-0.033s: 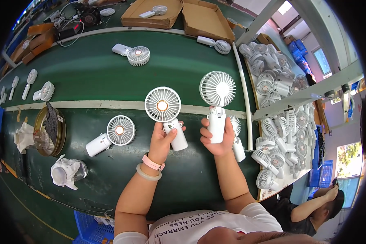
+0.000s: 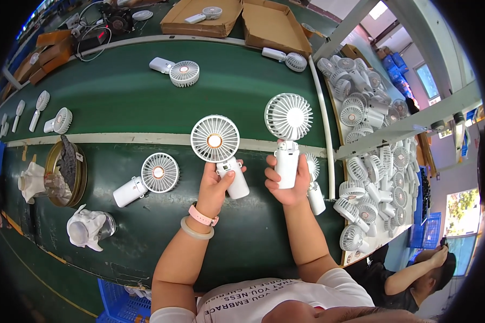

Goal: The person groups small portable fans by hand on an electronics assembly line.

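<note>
My left hand (image 2: pixel 214 185) grips the handle of a white handheld fan (image 2: pixel 214 140), thumb across its front. This fan's round grille has an orange-ringed hub and faces up at me. In my right hand (image 2: pixel 290 188) is a second handheld fan (image 2: pixel 288 117), held upright by its handle with a plain white hub in view. Both fans are raised over the green bench, side by side and apart. Partly behind my right hand lies another white fan (image 2: pixel 316 199). Left of my hands, a fan (image 2: pixel 159 173) with an orange-ringed hub rests on the bench.
Beyond the bench's pale rail, a green conveyor belt (image 2: pixel 118 91) carries several fans. A large pile of fans (image 2: pixel 369 183) covers the table at right, near a metal frame. Two jars (image 2: pixel 105 226) (image 2: pixel 59 185) and a brass-coloured round tin (image 2: pixel 81 177) stand at left. A person sits at lower right.
</note>
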The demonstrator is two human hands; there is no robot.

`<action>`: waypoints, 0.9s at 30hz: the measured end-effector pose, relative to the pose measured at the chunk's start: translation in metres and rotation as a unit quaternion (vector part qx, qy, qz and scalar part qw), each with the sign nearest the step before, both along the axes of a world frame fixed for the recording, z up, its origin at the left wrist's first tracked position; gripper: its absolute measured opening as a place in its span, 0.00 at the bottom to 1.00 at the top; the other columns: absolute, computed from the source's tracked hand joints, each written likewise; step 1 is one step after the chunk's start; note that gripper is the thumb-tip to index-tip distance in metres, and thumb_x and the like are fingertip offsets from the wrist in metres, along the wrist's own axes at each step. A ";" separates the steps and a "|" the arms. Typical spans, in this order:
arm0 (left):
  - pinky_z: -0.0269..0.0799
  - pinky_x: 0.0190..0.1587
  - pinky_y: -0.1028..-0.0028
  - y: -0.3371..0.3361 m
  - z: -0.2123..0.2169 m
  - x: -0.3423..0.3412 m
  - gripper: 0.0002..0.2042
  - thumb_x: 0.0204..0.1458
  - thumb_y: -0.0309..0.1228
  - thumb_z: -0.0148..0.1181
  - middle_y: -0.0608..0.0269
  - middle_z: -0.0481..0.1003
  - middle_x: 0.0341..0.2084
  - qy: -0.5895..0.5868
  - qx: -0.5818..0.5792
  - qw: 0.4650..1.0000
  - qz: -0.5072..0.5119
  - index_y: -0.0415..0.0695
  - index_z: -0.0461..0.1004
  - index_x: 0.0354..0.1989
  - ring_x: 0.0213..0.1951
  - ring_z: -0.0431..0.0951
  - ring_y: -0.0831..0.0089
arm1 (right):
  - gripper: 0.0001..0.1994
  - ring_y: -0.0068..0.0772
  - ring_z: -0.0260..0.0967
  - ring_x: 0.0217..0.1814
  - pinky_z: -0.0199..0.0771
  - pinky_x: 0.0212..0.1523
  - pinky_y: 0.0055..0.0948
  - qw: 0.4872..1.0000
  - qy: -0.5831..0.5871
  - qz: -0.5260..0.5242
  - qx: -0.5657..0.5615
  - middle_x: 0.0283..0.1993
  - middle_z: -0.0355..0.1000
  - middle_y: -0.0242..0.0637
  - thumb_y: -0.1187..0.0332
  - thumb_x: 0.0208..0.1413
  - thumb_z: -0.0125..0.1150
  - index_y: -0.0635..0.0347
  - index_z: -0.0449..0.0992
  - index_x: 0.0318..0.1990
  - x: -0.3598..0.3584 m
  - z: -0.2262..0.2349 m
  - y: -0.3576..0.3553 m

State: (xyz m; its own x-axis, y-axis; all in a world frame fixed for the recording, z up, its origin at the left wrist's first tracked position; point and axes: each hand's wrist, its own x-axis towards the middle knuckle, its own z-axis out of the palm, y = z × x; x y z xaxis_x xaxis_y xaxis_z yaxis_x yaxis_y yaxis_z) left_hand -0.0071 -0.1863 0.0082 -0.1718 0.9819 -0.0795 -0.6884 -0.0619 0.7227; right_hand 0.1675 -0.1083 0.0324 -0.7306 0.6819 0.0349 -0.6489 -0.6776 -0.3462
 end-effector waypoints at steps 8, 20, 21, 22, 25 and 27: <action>0.65 0.51 0.69 -0.002 -0.001 0.008 0.22 0.52 0.22 0.52 0.54 0.68 0.47 0.042 0.040 0.998 0.017 0.39 0.55 0.56 0.48 0.71 0.69 | 0.28 0.28 0.54 0.28 0.57 0.27 0.26 0.999 -0.003 0.020 -0.034 0.44 0.58 0.39 0.41 0.57 0.36 0.40 0.53 0.62 0.002 -0.025 0.001; 0.63 0.53 0.70 -0.002 -0.008 0.009 0.24 0.52 0.22 0.53 0.54 0.67 0.49 0.069 0.043 0.997 0.018 0.40 0.53 0.57 0.51 0.68 0.69 | 0.28 0.36 0.59 0.31 0.60 0.29 0.31 0.997 -0.070 0.022 0.015 0.41 0.63 0.43 0.41 0.58 0.30 0.48 0.60 0.57 -0.003 -0.027 0.000; 0.63 0.53 0.70 -0.002 -0.009 0.009 0.25 0.51 0.22 0.53 0.54 0.67 0.49 0.070 0.040 0.997 0.020 0.40 0.53 0.57 0.51 0.68 0.69 | 0.28 0.36 0.59 0.32 0.60 0.30 0.32 0.992 -0.110 -0.006 0.055 0.41 0.63 0.43 0.42 0.58 0.31 0.52 0.61 0.55 -0.004 -0.028 0.000; 0.63 0.53 0.70 -0.002 -0.009 0.009 0.25 0.51 0.21 0.53 0.54 0.67 0.49 0.071 0.036 0.997 0.023 0.39 0.53 0.58 0.52 0.68 0.69 | 0.28 0.36 0.59 0.33 0.61 0.31 0.32 0.984 -0.150 -0.033 0.095 0.42 0.63 0.42 0.43 0.58 0.32 0.56 0.62 0.53 -0.006 -0.029 -0.001; 0.63 0.54 0.70 -0.002 -0.008 0.009 0.25 0.51 0.21 0.52 0.55 0.67 0.50 0.057 0.027 0.998 0.029 0.39 0.53 0.58 0.52 0.68 0.68 | 0.22 0.32 0.59 0.38 0.62 0.33 0.30 0.987 -0.116 -0.054 0.099 0.44 0.62 0.40 0.52 0.56 0.49 0.59 0.62 0.50 -0.008 -0.026 -0.004; 0.63 0.53 0.70 -0.002 -0.006 0.009 0.24 0.51 0.21 0.51 0.55 0.67 0.49 0.052 0.025 0.998 0.031 0.39 0.53 0.58 0.51 0.68 0.68 | 0.22 0.31 0.59 0.40 0.66 0.33 0.28 0.993 -0.087 -0.036 0.077 0.45 0.62 0.38 0.61 0.51 0.59 0.57 0.60 0.52 -0.006 -0.025 -0.003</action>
State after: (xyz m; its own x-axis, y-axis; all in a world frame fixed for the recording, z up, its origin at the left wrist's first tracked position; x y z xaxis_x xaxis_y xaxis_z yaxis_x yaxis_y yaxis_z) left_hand 0.0017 -0.1883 0.0020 -0.2363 0.9716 -0.0096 -0.6037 -0.1390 0.7850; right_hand 0.1616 -0.1111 0.0071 -0.6846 0.7287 0.0195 -0.6146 -0.5626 -0.5529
